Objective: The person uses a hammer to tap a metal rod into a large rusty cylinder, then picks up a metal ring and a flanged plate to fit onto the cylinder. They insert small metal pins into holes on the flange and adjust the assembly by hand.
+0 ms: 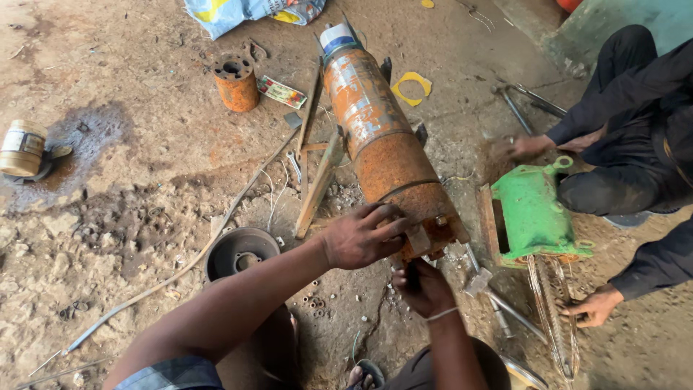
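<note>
a long rusty orange metal cylinder [379, 137] lies on the dirt floor [130, 195], propped on wooden sticks [317, 180]. the left hand [359, 236] lies flat on its near end, fingers spread wide. the right hand [422, 289] sits under that end, curled around a small dark tool [411, 273]. a green metal casing [534, 213] lies just beside, near another person's hand [595, 305].

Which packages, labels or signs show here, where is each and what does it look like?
Crumpled blue, white and yellow plastic sack: top edge, on the dirt floor.
Flat rectangular green-and-red printed packet: floor, right of the orange rusty metal hub.
No signs or screens.
</note>
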